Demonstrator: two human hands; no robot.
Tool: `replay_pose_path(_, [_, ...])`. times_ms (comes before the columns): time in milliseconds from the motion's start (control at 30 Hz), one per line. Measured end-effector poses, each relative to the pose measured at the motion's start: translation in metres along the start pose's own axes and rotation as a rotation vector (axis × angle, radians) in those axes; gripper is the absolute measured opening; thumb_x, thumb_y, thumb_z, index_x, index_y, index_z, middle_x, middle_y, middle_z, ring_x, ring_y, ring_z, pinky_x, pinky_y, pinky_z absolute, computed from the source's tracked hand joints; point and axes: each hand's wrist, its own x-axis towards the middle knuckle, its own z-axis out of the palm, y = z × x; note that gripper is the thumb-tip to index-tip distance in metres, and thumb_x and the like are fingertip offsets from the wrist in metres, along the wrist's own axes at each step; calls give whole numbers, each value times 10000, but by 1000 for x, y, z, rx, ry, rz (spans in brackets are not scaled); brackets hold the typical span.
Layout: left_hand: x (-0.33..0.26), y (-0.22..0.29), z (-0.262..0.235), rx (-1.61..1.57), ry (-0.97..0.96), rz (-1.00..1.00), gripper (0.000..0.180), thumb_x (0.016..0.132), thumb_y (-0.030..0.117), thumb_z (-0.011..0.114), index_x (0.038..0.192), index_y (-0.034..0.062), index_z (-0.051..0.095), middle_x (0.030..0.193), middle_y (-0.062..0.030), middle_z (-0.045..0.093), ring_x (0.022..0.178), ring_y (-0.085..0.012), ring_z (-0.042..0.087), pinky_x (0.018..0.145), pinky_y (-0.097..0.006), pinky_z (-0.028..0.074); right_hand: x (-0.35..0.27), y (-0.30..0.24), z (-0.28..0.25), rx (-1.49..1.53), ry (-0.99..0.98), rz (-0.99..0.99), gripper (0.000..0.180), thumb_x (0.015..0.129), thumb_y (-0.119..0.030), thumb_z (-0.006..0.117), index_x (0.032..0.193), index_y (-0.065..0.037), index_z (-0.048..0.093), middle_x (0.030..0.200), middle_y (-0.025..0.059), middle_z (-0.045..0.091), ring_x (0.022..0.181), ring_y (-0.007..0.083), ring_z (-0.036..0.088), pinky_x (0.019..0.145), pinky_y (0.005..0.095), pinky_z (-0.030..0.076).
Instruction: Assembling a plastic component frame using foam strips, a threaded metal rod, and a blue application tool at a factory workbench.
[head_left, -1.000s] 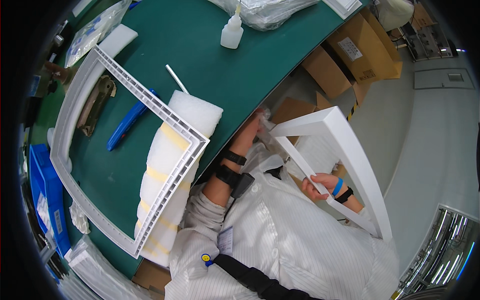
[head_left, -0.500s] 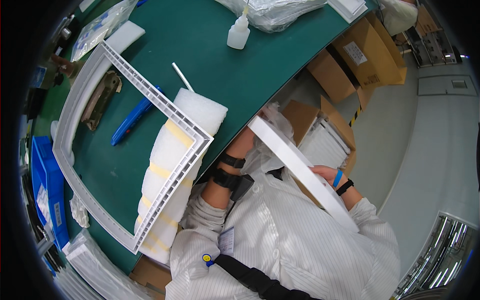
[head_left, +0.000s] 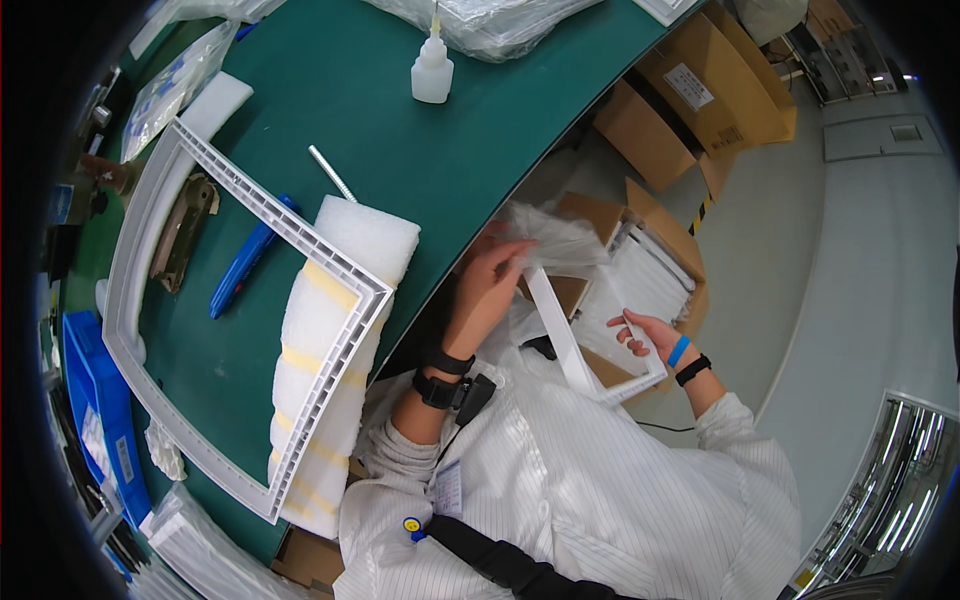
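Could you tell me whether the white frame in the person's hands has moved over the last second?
Yes. The white frame has swung down towards the open cardboard box beside the green table.

Coat: I see white cloth with fine dark pinstripes — long sleeves, cuffs pushed up.
Left wrist [head_left: 445, 378]: two black bands, one with a small black clip-on unit.
Right wrist [head_left: 692, 369]: one black band — blue strip just above it.
Chest: black strap, small round badge.
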Motion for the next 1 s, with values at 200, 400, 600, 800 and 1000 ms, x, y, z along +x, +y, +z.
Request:
replay_pose_path(200, [-2, -47, 2, -186, -123, -21, 198, 936, 212, 603, 927, 35, 693, 1205, -97, 543, 1094, -181, 550, 848, -307, 489, 5, -3, 11, 88, 265, -243, 442, 1033, -458, 450, 1146, -44, 556, 815, 39, 600, 583, 82, 481, 463, 217, 368])
replay_pose_path(400, [12, -28, 10, -489, 6, -505, 330, 953, 295, 606, 1164, 54, 527, 1095, -78, 579, 848, -121, 574, 683, -268, 499, 0, -2, 45, -1, 406, -432, 520, 1009, -524, 446, 1168, -41, 554, 882, 88, 656, 642, 143, 604, 489, 250, 425])
replay_pose_path(600, [11, -43, 1, -535, -190, -392, 352, 952, 233, 620, 1234, 48, 519, 854, -10, 588, 625, -77, 536, 541, -228, 469, -13, -46, -9, 187, 511, -623, 777, 938, -698, 400, 1340, -43, 515, 1153, 108, 666, 1033, 256, 656, 928, 417, 473])
replay_pose_path(800, [15, -32, 6, -576, -263, -398, 344, 943, 198, 635, 1235, 50, 529, 843, 3, 585, 622, -55, 525, 537, -203, 450, 0, -100, -62, 232, 401, -705, 559, 986, -521, 482, 1285, -55, 559, 1135, 66, 673, 1030, 184, 640, 933, 357, 482])
replay_pose_path(1000, [11, -35, -4, -596, -170, -415, 420, 955, 213, 615, 1325, 46, 507, 881, -15, 576, 658, -78, 537, 541, -221, 452, -11, -76, -5, 141, 395, -736, 266, 984, -234, 586, 1180, -56, 602, 1066, 25, 681, 965, 117, 647, 874, 293, 504])
